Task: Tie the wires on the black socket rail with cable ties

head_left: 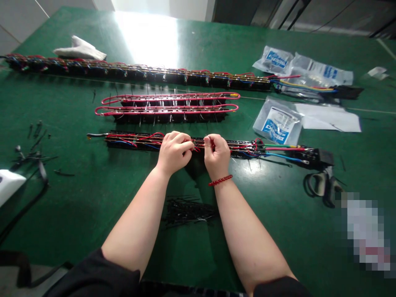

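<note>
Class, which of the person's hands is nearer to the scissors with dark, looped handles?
Right. The right hand is at the long black strip with red wires, leftward of the scissors and slightly farther forward; the left hand is farther left along that strip.

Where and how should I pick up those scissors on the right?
Grip the handle loops from the near side, probably with the right hand: the loops lie on the table, toward the person, while the other end runs up to the black end block of the wired strip, blades not clearly visible.

Long black strip (241, 149), red-wired, crosswise
</note>
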{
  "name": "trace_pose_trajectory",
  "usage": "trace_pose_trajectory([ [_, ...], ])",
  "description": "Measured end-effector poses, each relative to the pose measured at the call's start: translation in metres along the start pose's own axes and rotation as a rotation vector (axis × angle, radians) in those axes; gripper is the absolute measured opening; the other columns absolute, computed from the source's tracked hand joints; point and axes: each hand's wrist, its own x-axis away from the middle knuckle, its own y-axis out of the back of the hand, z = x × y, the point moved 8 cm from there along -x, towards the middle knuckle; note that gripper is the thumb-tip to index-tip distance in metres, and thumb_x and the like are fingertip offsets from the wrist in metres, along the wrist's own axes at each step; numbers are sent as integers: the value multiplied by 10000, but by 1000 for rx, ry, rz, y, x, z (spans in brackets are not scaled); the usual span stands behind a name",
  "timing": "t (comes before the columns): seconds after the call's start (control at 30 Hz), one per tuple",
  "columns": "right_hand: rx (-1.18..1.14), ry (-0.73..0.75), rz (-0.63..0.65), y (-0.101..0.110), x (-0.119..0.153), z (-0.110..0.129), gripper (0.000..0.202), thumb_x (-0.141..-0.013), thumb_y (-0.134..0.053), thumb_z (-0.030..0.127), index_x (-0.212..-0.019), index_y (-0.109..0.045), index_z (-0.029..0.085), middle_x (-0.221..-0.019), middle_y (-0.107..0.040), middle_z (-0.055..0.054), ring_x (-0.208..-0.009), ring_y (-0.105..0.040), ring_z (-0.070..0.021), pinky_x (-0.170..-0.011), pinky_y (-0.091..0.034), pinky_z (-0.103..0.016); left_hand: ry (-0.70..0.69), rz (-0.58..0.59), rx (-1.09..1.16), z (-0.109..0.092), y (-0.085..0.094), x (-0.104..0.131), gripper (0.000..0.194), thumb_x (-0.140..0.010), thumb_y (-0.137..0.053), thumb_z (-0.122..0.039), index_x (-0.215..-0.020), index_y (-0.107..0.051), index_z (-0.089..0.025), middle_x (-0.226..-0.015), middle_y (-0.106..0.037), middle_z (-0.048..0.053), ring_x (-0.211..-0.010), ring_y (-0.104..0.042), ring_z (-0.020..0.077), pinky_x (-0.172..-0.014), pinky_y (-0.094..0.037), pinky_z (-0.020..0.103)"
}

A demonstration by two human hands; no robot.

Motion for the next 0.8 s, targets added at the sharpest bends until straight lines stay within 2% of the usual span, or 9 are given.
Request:
trace_pose_trajectory([
  [0.17, 47, 54, 55, -3, -2, 5, 261, -1006, -477, 387, -846, -614, 234, -790, -635, -36, -767, -554, -199, -761, -437, -347, -46, -15, -31, -4, -1, 3, 222, -882, -570, -172, -775, -747, -250, -1021, -747, 15, -990, -599, 223, -906, -467, 403],
  [0.43, 23, 51, 63, -5, -2, 4, 212, -993, -506, 358, -878, -630, 231, -837, -661, -42, -809, -568, -206, -789, -454, -361, -18, -50, -55, -2, -1, 3, 251, -913, -540, -164, -812, -757, -240, -1056, -758, 25, -1033, -618, 231, -929, -483, 410],
  [0.6, -12, 61, 12, -1, -1, 7, 218, -995, -520, 370, -863, -620, 228, -836, -653, -38, -817, -576, -194, -784, -463, -351, 0, -38, -53, 1, -1, 1, 214, -879, -545, -145, -813, -728, -234, -1058, -729, 33, -1042, -606, 236, -946, -473, 418],
  [0.8, -70, 20, -118, 10, 3, 4, 215, -1017, -480, 388, -906, -582, 234, -846, -631, -16, -762, -573, -154, -726, -477, -318, 55, -16, 10, 4, -1, 0, 143, -821, -625, -170, -949, -651, -226, -1116, -694, 49, -1075, -576, 244, -984, -439, 420],
])
